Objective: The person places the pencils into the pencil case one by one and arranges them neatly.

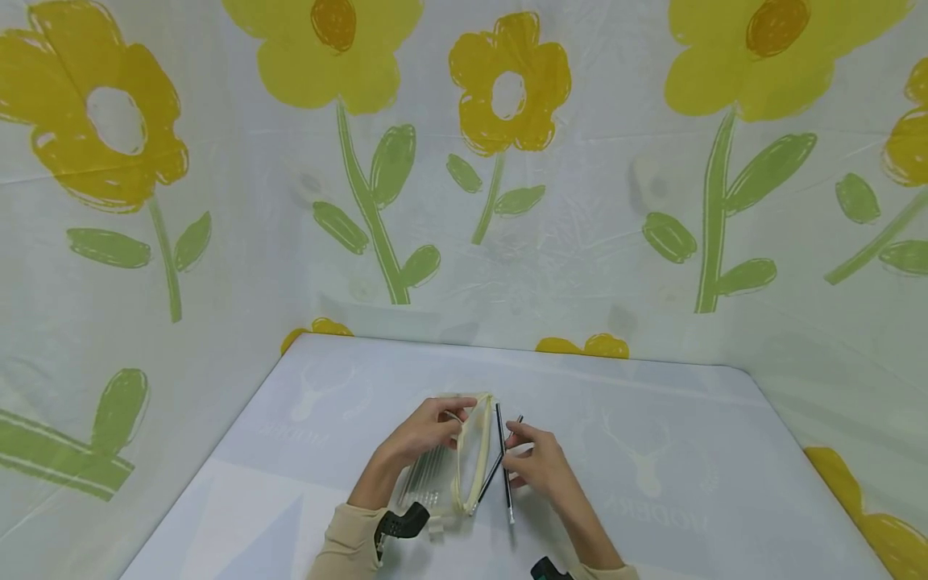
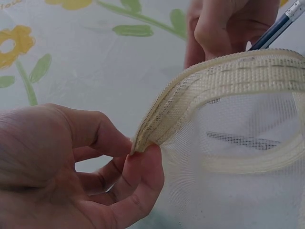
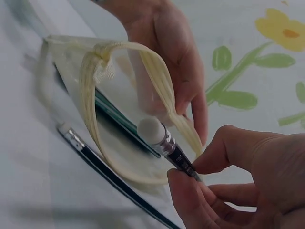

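My left hand [image 1: 428,427] pinches the cream zipper edge of a see-through mesh pouch [image 2: 252,71] between thumb and fingers. The pouch's mouth gapes toward my right hand [image 1: 540,466]. Thumb and fingers of that hand pinch a dark pencil [image 3: 180,160] near its white eraser end, which points at the opening in the right wrist view. A second dark pencil [image 3: 116,183], with a silver ferrule, lies on the table beside the pouch. Dark slender sticks [image 3: 119,121] show through the pouch's opening; their exact kind is hard to tell.
The pouch and pencils are on a white table [image 1: 652,419] with faint printed deer heads and lettering. Flower-patterned curtains [image 1: 565,266] hang behind the table and at both sides. A small pale tab [image 1: 436,528] is at the pouch's near end.
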Demonstrator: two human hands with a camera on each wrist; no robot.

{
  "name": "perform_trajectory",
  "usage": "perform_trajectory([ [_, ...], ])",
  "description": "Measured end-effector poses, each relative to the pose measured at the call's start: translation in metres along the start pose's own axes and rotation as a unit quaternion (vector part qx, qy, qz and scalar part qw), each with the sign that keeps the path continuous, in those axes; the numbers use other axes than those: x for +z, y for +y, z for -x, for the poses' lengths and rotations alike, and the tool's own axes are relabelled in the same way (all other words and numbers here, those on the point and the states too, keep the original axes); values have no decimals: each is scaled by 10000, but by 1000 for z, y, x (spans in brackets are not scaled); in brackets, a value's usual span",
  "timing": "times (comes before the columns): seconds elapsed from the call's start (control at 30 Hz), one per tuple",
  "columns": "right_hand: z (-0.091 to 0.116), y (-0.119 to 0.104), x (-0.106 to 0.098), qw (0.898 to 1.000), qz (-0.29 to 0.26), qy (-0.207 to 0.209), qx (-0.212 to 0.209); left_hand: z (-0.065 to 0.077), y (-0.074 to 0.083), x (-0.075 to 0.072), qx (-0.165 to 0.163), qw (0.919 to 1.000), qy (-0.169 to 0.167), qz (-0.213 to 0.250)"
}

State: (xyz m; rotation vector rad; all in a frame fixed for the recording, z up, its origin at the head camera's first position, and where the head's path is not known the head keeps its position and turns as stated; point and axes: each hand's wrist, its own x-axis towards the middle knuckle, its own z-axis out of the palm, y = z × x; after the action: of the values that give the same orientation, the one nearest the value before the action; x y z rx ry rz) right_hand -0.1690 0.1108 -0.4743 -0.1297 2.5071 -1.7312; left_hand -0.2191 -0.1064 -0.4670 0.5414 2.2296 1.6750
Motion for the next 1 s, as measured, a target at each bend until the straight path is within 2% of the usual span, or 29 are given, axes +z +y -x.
perform_trajectory([
  [0.17,-3,0,8,9995,-139,-265,-104,0,-1,0,-32,10000,17,5],
  [0.3,-5,1,14,9992,-226,-275,-182,2,0,0,-17,10000,-15,69],
  [0.47,-10,-2,20,9989,-325,-212,-252,3,1,1,29,9999,-26,107],
  [0.73,-17,-5,29,9980,-621,-16,-100,2,-1,0,77,9999,-75,-23],
  [1.0,-16,-8,34,9969,-763,183,-117,1,1,0,88,9999,-31,-101],
])
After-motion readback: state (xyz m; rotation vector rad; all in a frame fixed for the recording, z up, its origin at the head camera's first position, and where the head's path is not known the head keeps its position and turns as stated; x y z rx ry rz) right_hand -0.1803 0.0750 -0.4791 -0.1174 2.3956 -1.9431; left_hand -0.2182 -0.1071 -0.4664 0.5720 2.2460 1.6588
